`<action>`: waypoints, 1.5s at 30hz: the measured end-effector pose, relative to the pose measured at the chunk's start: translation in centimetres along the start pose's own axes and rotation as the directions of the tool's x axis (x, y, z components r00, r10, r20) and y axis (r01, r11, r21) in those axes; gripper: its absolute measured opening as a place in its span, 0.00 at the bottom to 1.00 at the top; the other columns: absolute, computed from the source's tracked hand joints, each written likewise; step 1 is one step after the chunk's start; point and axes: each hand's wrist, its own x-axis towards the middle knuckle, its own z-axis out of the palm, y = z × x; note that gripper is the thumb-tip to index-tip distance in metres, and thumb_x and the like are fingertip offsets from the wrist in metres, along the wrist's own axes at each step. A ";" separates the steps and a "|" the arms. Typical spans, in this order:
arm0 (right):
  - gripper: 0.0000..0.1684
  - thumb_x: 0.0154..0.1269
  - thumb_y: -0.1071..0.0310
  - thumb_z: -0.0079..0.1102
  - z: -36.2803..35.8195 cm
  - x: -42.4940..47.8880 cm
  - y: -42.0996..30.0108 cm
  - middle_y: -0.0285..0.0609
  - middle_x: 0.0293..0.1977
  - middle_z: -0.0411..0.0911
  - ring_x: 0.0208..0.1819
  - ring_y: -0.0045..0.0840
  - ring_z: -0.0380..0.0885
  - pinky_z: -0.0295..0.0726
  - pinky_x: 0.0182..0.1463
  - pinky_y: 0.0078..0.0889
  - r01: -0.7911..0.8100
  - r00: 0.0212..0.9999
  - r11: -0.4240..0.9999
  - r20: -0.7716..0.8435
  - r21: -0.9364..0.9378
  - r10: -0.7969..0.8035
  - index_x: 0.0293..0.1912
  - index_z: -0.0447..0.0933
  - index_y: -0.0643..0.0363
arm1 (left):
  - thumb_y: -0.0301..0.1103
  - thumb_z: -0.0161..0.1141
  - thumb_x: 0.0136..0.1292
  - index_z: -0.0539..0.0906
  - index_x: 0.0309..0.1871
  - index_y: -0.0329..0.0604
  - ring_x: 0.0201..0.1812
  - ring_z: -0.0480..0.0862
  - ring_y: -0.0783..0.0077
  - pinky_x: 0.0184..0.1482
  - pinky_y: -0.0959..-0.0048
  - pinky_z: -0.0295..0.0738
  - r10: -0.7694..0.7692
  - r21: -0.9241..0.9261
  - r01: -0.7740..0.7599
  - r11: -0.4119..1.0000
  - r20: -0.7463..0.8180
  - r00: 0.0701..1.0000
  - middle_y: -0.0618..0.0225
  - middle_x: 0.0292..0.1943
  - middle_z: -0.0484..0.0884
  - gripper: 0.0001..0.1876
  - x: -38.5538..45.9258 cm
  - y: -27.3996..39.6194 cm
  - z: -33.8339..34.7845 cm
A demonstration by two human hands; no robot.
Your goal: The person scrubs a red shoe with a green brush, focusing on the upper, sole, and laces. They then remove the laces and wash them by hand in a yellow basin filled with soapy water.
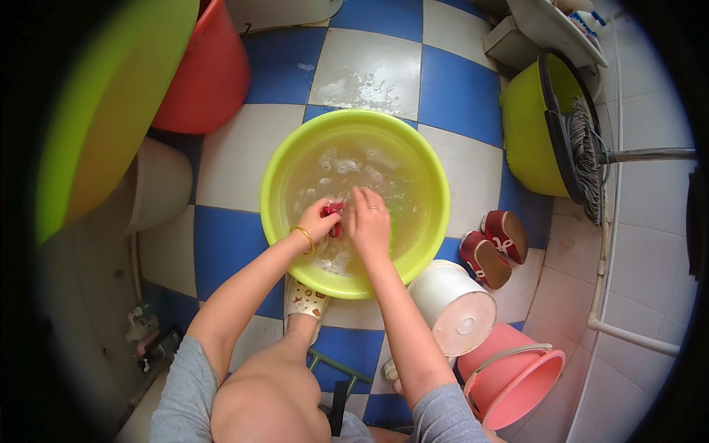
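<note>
Both my hands are over a yellow-green plastic basin (270,166) of cloudy, sudsy water (354,149). Between the thumb and fingers of my left hand (320,222), which has a gold-coloured bracelet on its wrist, is a small red item (333,210). Its lower part also shows red, but its full shape is hidden. My right hand (368,224), with a ring on one finger, is just right of it, back upward and fingers extended, slightly blurred. A thin bright green edge (392,235) shows beside this hand. What lies under its palm is hidden.
White bucket (465,321) and pink bucket (515,371) lie right of my forearm. Red shoes (493,249) lean near the tiled wall. A mop (584,160) rests against a yellow-green bucket (526,133). A red tub (205,77) stands left. Water wets the floor tiles (365,91).
</note>
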 end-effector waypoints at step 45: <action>0.42 0.68 0.31 0.34 -1.4 2.5 -0.8 0.59 0.42 0.80 0.52 0.48 0.77 0.72 0.58 0.42 -0.554 0.587 0.826 0.654 -0.106 0.478 0.44 0.83 0.58 | 0.40 0.36 0.77 0.71 0.59 0.36 0.57 0.77 0.59 0.64 0.59 0.71 -0.298 -0.905 0.283 0.316 0.189 0.936 0.56 0.55 0.77 0.20 -5.1 5.7 0.4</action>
